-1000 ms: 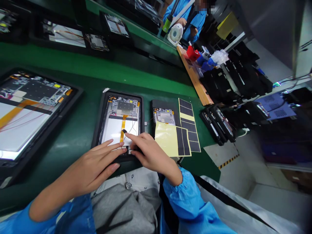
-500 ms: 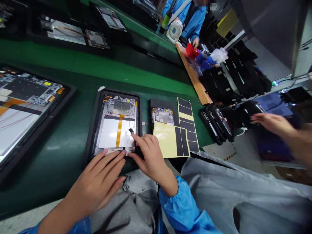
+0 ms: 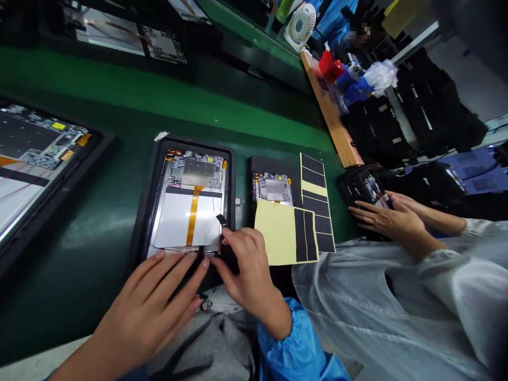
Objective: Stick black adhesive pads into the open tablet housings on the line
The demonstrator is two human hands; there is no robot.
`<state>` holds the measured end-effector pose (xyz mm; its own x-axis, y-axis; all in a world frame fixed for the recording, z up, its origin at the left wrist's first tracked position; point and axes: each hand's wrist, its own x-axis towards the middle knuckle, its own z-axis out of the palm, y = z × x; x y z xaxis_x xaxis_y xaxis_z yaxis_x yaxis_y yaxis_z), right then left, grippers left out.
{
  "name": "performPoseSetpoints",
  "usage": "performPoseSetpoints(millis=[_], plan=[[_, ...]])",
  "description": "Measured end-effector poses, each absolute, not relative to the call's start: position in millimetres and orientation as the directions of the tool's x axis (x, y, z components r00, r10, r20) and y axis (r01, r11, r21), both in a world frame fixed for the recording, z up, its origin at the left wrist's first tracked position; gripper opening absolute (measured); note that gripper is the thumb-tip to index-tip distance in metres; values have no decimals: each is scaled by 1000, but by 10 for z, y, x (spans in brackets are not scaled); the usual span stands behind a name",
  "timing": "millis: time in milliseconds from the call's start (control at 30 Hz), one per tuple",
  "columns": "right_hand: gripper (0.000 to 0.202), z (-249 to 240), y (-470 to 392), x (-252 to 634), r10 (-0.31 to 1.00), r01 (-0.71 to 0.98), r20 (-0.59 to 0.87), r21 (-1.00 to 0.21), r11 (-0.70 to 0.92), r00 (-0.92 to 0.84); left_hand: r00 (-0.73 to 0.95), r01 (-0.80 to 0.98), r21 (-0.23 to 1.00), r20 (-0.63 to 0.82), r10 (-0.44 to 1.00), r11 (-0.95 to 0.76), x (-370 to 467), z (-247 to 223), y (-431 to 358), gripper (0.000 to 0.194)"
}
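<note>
An opened tablet [image 3: 198, 172], its circuit board and silvery white panel exposed, lies in a black foam tray [image 3: 143, 222] in front of me. An orange ribbon runs down its middle. My left hand [image 3: 148, 304] rests flat, fingers spread, with the fingertips on the tablet's near edge. At the near right corner is my right hand [image 3: 252, 275], fingers curled, a short strip of black tape [image 3: 221, 219] sticking out from its index fingertip. Its thumb touches the near edge beside my left index finger. My fingers hide part of that edge.
Right of the tray, a yellow backing sheet [image 3: 273, 233] with black strips partly covers a smaller opened device [image 3: 273, 186]. Another strip sheet [image 3: 317, 203] lies behind. A co-worker's hands [image 3: 391, 217] hold black units at right. Another tablet [image 3: 29, 143] lies left; a fan [image 3: 300, 26] stands far back.
My view has shifted slightly. Both my hands stay at the tablet's near edge, the tape still at my right fingers. The co-worker's hands have come onto the black units at right.
</note>
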<state>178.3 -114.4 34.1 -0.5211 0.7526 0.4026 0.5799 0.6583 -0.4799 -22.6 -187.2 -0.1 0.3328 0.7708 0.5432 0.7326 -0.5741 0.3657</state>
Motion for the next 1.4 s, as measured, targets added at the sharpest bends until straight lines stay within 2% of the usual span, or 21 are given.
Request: performPoseSetpoints(millis=[167, 300, 467, 567, 700, 867, 967, 1167, 1400], plan=[[74, 355, -1050, 1814, 674, 511, 450, -441, 738, -585, 341, 731, 373, 526, 779, -571, -248, -7, -1849, 33], [64, 385, -947, 1864, 570, 457, 345, -358, 815, -746, 378, 722, 376, 489, 786, -581, -333, 0, -1775, 33], [63, 463, -817, 1886, 466, 392, 151, -353, 850, -872, 378, 697, 422, 472, 797, -581, -384, 84, -1682, 31], [62, 508, -762, 1876, 451, 387, 142, -333, 860, -881, 426, 650, 426, 481, 766, -629, -391, 136, -1628, 30], [59, 524, -726, 1869, 420, 366, 137, -303, 880, -897, 414, 619, 493, 457, 787, -612, -457, 179, -1572, 33], [43, 429, -800, 1923, 514, 408, 351, -335, 849, -783, 587, 575, 382, 423, 690, -724, -601, 210, -1460, 36], [41, 369, -880, 1949, 551, 437, 419, -342, 832, -722, 610, 558, 362, 431, 664, -747, -588, 171, -1473, 37], [36, 393, -935, 1935, 577, 469, 397, -342, 814, -714, 493, 602, 400, 496, 715, -691, -461, 99, -1595, 33], [37, 479, -975, 1892, 655, 515, 312, -425, 744, -688, 547, 571, 356, 506, 667, -739, -473, 126, -1518, 35]])
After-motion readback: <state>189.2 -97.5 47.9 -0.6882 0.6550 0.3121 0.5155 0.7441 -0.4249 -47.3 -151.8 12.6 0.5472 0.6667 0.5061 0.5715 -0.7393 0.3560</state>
